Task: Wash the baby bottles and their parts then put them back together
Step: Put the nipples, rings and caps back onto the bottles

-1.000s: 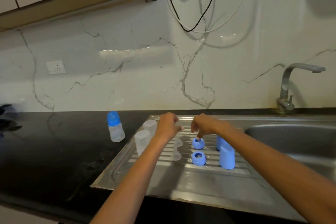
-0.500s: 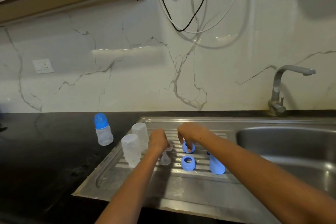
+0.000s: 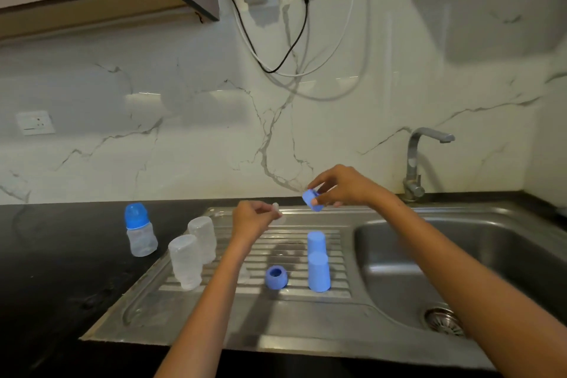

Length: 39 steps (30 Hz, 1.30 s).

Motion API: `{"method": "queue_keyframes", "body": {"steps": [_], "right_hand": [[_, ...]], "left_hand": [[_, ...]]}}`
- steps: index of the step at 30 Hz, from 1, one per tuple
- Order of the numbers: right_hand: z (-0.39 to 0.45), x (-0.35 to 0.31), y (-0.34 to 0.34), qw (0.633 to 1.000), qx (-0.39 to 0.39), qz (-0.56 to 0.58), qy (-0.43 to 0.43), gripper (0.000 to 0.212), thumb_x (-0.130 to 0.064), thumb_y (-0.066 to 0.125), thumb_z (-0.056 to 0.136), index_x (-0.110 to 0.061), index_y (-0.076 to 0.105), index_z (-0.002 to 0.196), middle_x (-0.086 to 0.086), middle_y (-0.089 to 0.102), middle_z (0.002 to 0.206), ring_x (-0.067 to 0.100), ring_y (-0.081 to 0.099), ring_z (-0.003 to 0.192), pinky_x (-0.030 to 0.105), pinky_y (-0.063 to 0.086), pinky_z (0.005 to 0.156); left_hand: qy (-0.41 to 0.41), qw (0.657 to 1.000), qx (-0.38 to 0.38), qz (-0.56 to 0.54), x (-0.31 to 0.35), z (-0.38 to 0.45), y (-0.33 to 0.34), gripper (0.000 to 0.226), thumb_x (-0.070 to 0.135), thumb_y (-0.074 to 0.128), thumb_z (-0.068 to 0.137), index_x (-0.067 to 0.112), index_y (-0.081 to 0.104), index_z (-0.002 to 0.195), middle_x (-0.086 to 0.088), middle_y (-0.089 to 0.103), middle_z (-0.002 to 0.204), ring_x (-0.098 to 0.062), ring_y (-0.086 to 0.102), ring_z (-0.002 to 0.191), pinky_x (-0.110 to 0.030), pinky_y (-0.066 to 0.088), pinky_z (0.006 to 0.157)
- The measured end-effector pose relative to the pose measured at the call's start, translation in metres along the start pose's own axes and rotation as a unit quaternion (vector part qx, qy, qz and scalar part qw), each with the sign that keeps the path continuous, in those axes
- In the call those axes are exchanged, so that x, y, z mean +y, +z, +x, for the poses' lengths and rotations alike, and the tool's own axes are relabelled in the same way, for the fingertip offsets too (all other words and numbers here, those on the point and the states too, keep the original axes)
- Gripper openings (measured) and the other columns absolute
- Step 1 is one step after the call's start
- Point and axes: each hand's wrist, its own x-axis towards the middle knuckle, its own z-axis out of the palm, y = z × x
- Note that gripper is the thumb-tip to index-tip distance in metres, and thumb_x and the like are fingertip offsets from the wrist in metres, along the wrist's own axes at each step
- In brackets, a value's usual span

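Note:
My right hand [image 3: 343, 187] pinches a blue screw ring [image 3: 311, 200] in the air above the steel draining board [image 3: 214, 313]. My left hand [image 3: 254, 219] holds a clear teat [image 3: 277, 209] just left of the ring, also lifted. On the board stand two clear bottle bodies upside down [image 3: 185, 261] [image 3: 203, 238], a second blue ring [image 3: 276, 277] and two blue caps [image 3: 318, 271] [image 3: 316, 241]. Another clear teat [image 3: 244, 273] shows partly behind my left forearm. An assembled bottle with a blue cap [image 3: 139, 228] stands on the black counter at the left.
The sink basin [image 3: 460, 258] with its drain [image 3: 443, 321] lies to the right, and the tap [image 3: 417, 159] rises behind it. Black counter [image 3: 61, 270] stretches to the left. Cables [image 3: 294, 49] hang from a wall socket above the board.
Both hands have risen from the board: the right one lifted a blue ring, the left one lifted a clear teat. The camera has tilted down and come closer.

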Motion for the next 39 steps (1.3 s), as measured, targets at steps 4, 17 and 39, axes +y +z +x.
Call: {"method": "queue_keyframes", "body": {"steps": [4,17,39], "right_hand": [[-0.038,0.047,-0.026,0.994,0.047,0.009,0.095,0.031,-0.014,0.079,0.077,-0.014,0.071,0.108,0.008,0.073,0.096,0.019,0.071,0.079,0.024,0.057,0.064],[-0.090,0.133,-0.012,0.940,0.137,0.306,0.068,0.037,-0.005,0.070,0.085,-0.019,0.065,0.118,0.003,0.068,0.113,0.007,0.066,0.094,0.030,0.059,0.077],[-0.081,0.136,0.025,0.951,0.237,0.196,-0.032,0.045,0.002,0.077,0.074,-0.010,0.066,0.115,0.000,0.068,0.110,0.005,0.064,0.096,0.013,0.052,0.081]], "left_hand": [[0.015,0.991,-0.061,-0.120,0.014,-0.027,0.048,0.018,0.013,0.068,0.087,0.002,0.070,0.101,-0.003,0.069,0.079,-0.009,0.063,0.070,-0.016,0.051,0.057],[0.035,0.994,-0.024,-0.096,0.014,-0.058,0.152,0.033,0.002,0.088,0.059,0.007,0.070,0.085,0.007,0.068,0.071,-0.001,0.064,0.065,-0.012,0.051,0.059],[0.037,0.993,0.019,-0.109,0.018,-0.063,0.162,0.031,-0.009,0.064,0.082,-0.004,0.066,0.112,-0.016,0.070,0.105,-0.024,0.067,0.098,-0.035,0.054,0.090]]}}
